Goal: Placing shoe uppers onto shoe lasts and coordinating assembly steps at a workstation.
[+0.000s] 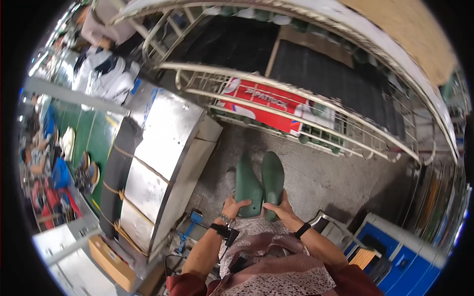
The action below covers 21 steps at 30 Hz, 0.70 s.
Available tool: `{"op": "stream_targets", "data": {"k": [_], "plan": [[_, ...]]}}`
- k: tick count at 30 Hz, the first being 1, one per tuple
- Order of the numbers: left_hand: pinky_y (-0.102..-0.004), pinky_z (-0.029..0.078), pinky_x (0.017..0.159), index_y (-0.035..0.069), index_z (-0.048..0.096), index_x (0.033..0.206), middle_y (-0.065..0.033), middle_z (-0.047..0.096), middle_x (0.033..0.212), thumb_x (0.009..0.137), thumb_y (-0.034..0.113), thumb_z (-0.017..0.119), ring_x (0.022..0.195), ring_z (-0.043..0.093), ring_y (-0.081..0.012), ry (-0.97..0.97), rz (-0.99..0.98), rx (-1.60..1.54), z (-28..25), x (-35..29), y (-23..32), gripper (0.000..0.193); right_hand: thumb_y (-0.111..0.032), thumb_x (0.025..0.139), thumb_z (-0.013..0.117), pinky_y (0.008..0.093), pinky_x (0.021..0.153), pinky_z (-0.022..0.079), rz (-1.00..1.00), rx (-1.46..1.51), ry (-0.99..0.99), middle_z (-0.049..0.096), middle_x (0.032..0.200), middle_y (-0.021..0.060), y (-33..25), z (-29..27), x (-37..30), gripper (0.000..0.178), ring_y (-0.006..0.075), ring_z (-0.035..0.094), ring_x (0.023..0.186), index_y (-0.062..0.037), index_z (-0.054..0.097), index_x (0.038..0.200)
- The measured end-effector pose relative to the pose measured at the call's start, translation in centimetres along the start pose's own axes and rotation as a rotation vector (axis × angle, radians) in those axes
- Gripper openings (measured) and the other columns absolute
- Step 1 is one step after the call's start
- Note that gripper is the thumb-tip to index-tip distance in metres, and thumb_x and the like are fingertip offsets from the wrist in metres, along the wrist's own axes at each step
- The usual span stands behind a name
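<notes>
Two green shoe lasts (248,182) are held side by side in front of my body, their toes pointing away from me. My left hand (232,206) grips the heel end of the left one, the thumb lying over its top. Around the heel of the other green shoe last (273,172), whose flat sole faces up, my right hand (280,206) is closed. A small dark hole shows near the left last's heel. The fingers beneath both lasts are mostly hidden.
Ahead stands a cream wire rack (296,109) with black-covered shelves and a red box (261,104). A metal-topped bench (160,133) is on my left, beyond it a green conveyor (86,128) with shoes. A blue crate (395,256) sits at lower right.
</notes>
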<state>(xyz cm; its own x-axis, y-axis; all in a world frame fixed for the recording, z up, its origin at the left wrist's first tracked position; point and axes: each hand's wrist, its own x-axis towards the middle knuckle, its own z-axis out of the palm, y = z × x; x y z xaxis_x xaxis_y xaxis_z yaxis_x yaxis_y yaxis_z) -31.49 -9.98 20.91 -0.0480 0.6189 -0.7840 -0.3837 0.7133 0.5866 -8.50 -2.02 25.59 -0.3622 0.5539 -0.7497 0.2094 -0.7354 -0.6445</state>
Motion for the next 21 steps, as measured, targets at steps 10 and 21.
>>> {"op": "stream_targets", "data": {"k": [10, 21], "plan": [[-0.0376, 0.055, 0.091, -0.006, 0.060, 0.130, -0.0210, 0.073, 0.114, 0.064, 0.027, 0.088, 0.103, 0.072, -0.0294, 0.275, 0.145, 0.278, -5.7, 15.3, 2.2, 0.079, -0.018, 0.077, 0.087, 0.0423, 0.116, 0.036, -0.183, -0.169, 0.003, 0.034, 0.155, 0.0207, 2.5, 0.0, 17.6, 0.114, 0.0309, 0.036, 0.144, 0.0004, 0.010, 0.160], [-0.0409, 0.052, 0.097, 0.001, 0.057, 0.137, -0.0208, 0.071, 0.119, 0.061, 0.032, 0.089, 0.110, 0.069, -0.0351, 0.416, 0.461, 0.473, -13.1, 34.9, 10.0, 0.088, -0.014, 0.077, 0.089, 0.0402, 0.116, 0.035, -0.615, -0.149, 0.156, 0.040, 0.152, 0.0218, -2.4, 6.0, 41.4, 0.103, 0.0314, 0.043, 0.137, 0.0051, 0.025, 0.155]]}}
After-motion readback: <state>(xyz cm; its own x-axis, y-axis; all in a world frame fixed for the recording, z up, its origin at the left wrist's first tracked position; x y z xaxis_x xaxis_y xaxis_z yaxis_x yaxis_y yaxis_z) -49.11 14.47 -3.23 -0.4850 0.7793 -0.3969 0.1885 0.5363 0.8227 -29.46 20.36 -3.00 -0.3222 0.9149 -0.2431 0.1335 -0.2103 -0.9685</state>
